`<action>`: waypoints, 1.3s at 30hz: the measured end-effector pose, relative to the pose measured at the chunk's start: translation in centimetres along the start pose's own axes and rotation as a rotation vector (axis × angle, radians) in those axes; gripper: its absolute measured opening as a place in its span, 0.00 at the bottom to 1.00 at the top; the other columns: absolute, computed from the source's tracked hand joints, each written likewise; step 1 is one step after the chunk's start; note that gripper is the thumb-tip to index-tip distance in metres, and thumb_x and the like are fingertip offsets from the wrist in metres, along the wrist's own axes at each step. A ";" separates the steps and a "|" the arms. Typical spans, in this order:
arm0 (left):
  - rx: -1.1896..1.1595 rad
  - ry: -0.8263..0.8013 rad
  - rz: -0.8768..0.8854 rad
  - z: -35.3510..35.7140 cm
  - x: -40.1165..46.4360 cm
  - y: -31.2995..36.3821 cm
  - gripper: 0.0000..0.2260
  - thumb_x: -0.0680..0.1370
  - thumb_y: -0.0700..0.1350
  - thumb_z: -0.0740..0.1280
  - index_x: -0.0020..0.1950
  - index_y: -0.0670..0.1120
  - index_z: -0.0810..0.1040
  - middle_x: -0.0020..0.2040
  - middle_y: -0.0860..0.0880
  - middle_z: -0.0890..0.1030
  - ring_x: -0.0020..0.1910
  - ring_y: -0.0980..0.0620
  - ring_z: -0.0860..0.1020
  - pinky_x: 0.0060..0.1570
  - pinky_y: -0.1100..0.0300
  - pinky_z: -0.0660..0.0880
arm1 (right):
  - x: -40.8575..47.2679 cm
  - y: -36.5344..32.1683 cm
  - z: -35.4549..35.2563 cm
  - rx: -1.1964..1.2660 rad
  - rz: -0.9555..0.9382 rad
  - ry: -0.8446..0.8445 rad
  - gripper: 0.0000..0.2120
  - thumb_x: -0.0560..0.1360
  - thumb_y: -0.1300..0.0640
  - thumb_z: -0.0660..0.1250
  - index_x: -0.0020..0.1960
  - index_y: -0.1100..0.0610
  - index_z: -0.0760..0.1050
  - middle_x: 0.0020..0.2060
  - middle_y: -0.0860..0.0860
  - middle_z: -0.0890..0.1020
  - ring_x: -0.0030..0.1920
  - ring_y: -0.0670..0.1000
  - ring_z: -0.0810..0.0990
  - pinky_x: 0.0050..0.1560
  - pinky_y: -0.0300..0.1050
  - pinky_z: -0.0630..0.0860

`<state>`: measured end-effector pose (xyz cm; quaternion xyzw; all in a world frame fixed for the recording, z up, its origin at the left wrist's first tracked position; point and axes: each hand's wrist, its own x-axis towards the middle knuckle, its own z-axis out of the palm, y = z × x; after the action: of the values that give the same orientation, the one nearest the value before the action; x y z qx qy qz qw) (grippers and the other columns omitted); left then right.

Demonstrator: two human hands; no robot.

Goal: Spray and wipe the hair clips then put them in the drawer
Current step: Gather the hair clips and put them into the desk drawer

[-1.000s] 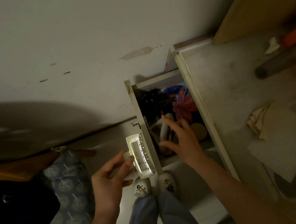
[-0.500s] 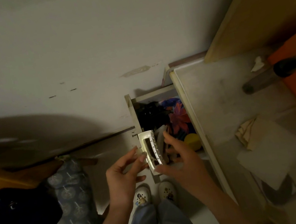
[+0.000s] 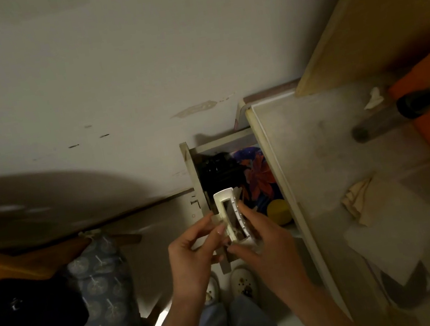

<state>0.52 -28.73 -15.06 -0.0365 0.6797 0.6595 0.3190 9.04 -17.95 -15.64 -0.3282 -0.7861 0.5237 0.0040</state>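
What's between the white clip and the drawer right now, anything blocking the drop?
Nothing visible blocks it. Both the left hand and right hand hold the white hair clip just over the open drawer. The drawer already holds dark items, a red flower piece and a yellow round thing.

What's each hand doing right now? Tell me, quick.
Left hand: pinches the left edge of the white hair clip.
Right hand: grips the same clip from the right, fingers curled round it.
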 end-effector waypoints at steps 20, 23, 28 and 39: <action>1.057 -0.176 0.484 -0.8 2.5 -3.8 0.35 0.69 0.46 0.76 0.71 0.55 0.62 0.76 0.48 0.59 0.75 0.46 0.55 0.69 0.49 0.54 | 4.8 5.0 1.8 -0.044 0.226 0.345 0.30 0.75 0.62 0.68 0.74 0.54 0.63 0.68 0.54 0.72 0.68 0.53 0.71 0.65 0.52 0.73; 1.088 -0.232 0.443 -1.1 2.4 -4.5 0.35 0.73 0.50 0.73 0.71 0.60 0.54 0.77 0.55 0.49 0.76 0.51 0.47 0.71 0.53 0.46 | 5.9 6.2 2.0 -0.121 0.299 0.319 0.31 0.76 0.62 0.66 0.76 0.55 0.59 0.71 0.56 0.68 0.71 0.56 0.68 0.68 0.57 0.69; 1.104 -0.264 0.444 -1.5 2.5 -5.4 0.37 0.71 0.48 0.74 0.72 0.60 0.55 0.76 0.55 0.48 0.76 0.50 0.47 0.70 0.50 0.48 | 7.8 6.9 2.1 -0.090 0.367 0.274 0.31 0.76 0.64 0.66 0.76 0.56 0.58 0.71 0.58 0.68 0.71 0.57 0.67 0.69 0.58 0.67; 1.098 -0.300 0.422 -1.9 2.8 -6.0 0.37 0.72 0.49 0.73 0.72 0.61 0.52 0.76 0.57 0.45 0.76 0.50 0.45 0.70 0.49 0.48 | 8.5 6.9 2.5 0.021 0.327 0.265 0.27 0.77 0.63 0.64 0.74 0.52 0.63 0.71 0.55 0.69 0.72 0.55 0.65 0.70 0.50 0.62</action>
<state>0.40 -30.25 -21.74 0.3621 0.8610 0.2592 0.2459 5.07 -13.92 -25.34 -0.5173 -0.7094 0.4780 0.0257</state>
